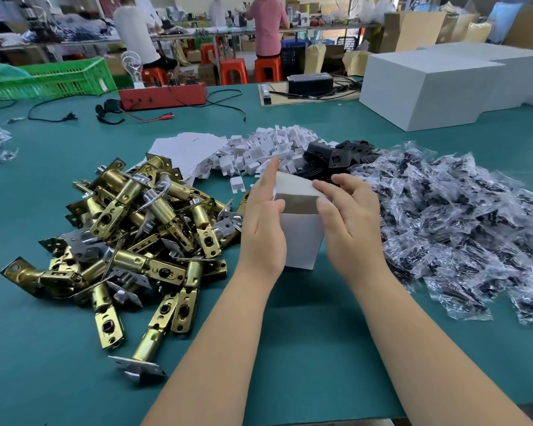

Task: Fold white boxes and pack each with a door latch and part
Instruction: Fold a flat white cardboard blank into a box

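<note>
Head view, grip: left hand [263,222] and right hand [348,222] clasp a white box [302,238] from either side, thumbs on its flap.
Box: upright on the green table [290,348].
Left: brass door latches [130,238] heaped.
Right: bagged parts [462,222].
Behind: flat box blanks [188,149].

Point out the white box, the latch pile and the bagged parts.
white box [302,241], head view, front wall
latch pile [136,229], head view, middle brass latch
bagged parts [462,222], head view, heap's middle
</note>
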`<state>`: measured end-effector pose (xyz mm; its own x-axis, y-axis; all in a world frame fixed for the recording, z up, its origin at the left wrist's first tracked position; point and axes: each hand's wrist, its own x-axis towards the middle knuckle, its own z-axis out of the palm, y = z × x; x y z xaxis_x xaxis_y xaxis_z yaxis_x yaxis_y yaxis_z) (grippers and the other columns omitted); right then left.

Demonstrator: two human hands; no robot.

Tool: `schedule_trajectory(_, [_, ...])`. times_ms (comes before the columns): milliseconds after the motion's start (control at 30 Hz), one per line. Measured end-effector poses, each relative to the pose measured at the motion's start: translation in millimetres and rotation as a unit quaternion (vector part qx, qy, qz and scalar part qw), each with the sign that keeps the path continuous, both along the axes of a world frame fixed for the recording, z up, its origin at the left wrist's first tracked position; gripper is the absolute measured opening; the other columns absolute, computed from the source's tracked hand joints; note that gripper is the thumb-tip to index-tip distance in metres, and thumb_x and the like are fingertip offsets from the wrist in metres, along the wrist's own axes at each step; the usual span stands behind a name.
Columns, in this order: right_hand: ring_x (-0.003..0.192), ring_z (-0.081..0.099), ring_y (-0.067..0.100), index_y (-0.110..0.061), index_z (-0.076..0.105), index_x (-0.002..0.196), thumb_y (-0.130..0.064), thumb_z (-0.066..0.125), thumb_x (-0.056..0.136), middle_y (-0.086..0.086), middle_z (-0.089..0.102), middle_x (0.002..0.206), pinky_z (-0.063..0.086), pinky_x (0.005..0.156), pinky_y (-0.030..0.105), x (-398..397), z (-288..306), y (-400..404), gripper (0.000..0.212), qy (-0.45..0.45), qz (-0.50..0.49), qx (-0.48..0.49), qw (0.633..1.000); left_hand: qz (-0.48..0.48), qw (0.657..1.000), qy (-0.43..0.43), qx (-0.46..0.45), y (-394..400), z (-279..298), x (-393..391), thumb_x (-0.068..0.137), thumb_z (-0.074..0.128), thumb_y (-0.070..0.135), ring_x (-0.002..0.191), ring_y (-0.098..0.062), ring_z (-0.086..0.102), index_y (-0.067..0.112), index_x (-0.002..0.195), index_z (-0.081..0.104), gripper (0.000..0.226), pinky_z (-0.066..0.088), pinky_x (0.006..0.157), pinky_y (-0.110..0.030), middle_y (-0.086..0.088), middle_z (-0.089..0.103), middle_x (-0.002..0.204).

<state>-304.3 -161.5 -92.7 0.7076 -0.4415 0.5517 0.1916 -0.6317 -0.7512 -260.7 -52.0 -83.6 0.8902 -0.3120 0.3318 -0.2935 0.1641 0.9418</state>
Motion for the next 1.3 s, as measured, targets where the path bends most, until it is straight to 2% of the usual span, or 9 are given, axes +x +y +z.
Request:
schedule_trajectory(67, [0.119, 0.034, 0.007, -0.009, 0.065, 0.117, -0.035, 0.040, 0.090, -0.005, 0.046, 0.121, 0.020, 0.103, 0.013, 0.8, -0.3, -2.4, 0.045, 0.012, 0.012, -0.030, 0.999, 0.021, 1.000, -0.012, 0.011, -0.9, -2.0, 1.5, 0.085, 0.030, 0.026, 0.129, 0.016, 0.033, 0.044, 0.115, 0.054, 0.043, 0.024, 0.108, -0.009, 0.028, 0.045, 0.134])
schedule_trajectory(167, [0.100, 0.049, 0.004, -0.023, 0.060, 0.109, -0.055, 0.038, 0.084, -0.008, 0.058, 0.107, 0.036, 0.087, 0.017, -0.8, 1.3, -5.1, 0.047, 0.051, 0.106, 0.005, 0.993, 0.075, 0.996, -0.031, 0.046, -2.2, -7.9, 4.7, 0.089, 0.032, 0.031, 0.130, -0.002, 0.037, 0.036, 0.090, 0.061, 0.030, 0.025, 0.112, -0.029, 0.030, 0.048, 0.124])
schedule_trajectory(267, [0.076, 0.055, -0.008, -0.039, 0.050, 0.094, -0.054, 0.055, 0.080, -0.017, 0.061, 0.088, 0.039, 0.063, 0.008, -0.9, 0.7, -2.7, 0.022, 0.079, 0.180, 0.079, 0.977, 0.082, 0.996, -0.029, 0.028, -2.7, -9.5, 7.5, 0.091, 0.031, 0.033, 0.093, -0.008, 0.053, 0.025, 0.082, 0.058, 0.029, 0.042, 0.087, -0.031, 0.021, 0.058, 0.084])
schedule_trajectory(433, [0.075, 0.054, -0.010, -0.046, 0.047, 0.085, -0.050, 0.059, 0.079, -0.032, 0.061, 0.077, 0.038, 0.062, 0.007, 2.9, -3.7, 1.9, 0.014, 0.064, 0.151, 0.051, 0.985, 0.100, 0.995, -0.022, 0.005, -4.8, -8.9, 7.1, 0.090, 0.031, 0.027, 0.061, 0.000, 0.040, 0.012, 0.070, 0.047, 0.030, 0.034, 0.059, -0.016, 0.018, 0.047, 0.060])
schedule_trajectory(600, [0.077, 0.056, 0.003, -0.043, 0.042, 0.099, -0.054, 0.051, 0.081, -0.011, 0.062, 0.084, 0.043, 0.068, 0.020, 4.8, -8.3, 3.5, 0.023, 0.076, 0.160, 0.067, 0.982, 0.107, 0.994, -0.001, -0.004, -4.9, -8.9, 6.4, 0.091, 0.031, 0.030, 0.062, -0.001, 0.042, 0.015, 0.072, 0.048, 0.030, 0.037, 0.060, -0.018, 0.019, 0.049, 0.061])
schedule_trajectory(833, [0.067, 0.045, -0.007, -0.036, 0.044, 0.094, -0.047, 0.035, 0.091, -0.017, 0.050, 0.079, 0.036, 0.062, 0.010, 3.3, -13.1, 8.4, 0.015, 0.047, 0.174, 0.090, 0.979, 0.118, 0.993, 0.009, -0.002, -5.2, -10.8, 7.3, 0.102, 0.032, 0.008, 0.055, 0.004, 0.037, 0.008, 0.071, 0.044, 0.033, 0.033, 0.053, -0.010, 0.020, 0.044, 0.057])
schedule_trajectory(1033, [0.059, 0.045, -0.007, -0.032, 0.044, 0.107, -0.047, 0.042, 0.088, -0.018, 0.053, 0.065, 0.037, 0.057, 0.011, 6.1, -15.1, 8.4, 0.024, 0.036, 0.165, 0.128, 0.977, 0.106, 0.994, 0.011, -0.020, -4.4, -8.7, 4.8, 0.095, 0.032, 0.027, 0.059, 0.001, 0.043, 0.013, 0.076, 0.052, 0.031, 0.038, 0.057, -0.014, 0.020, 0.051, 0.061])
schedule_trajectory(1200, [0.081, 0.053, -0.015, -0.027, 0.039, 0.123, -0.043, 0.049, 0.086, -0.018, 0.054, 0.092, 0.039, 0.070, 0.005, 3.5, -16.9, 10.9, 0.041, 0.006, 0.099, 0.124, 0.987, 0.093, 0.995, 0.020, -0.010, -2.7, -7.3, 5.5, 0.089, 0.032, 0.041, 0.066, -0.005, 0.049, 0.010, 0.086, 0.056, 0.039, 0.045, 0.068, -0.028, 0.019, 0.055, 0.066])
schedule_trajectory(1300, [0.102, 0.050, 0.006, -0.010, 0.046, 0.124, -0.033, 0.058, 0.086, -0.005, 0.050, 0.110, 0.039, 0.090, 0.020, -0.5, -9.8, 14.2, 0.046, -0.092, -0.016, 0.044, 0.995, 0.089, 0.995, 0.035, -0.005, -1.2, -8.1, 4.7, 0.088, 0.034, 0.046, 0.071, -0.013, 0.051, 0.015, 0.087, 0.055, 0.038, 0.046, 0.071, -0.042, 0.010, 0.055, 0.073])
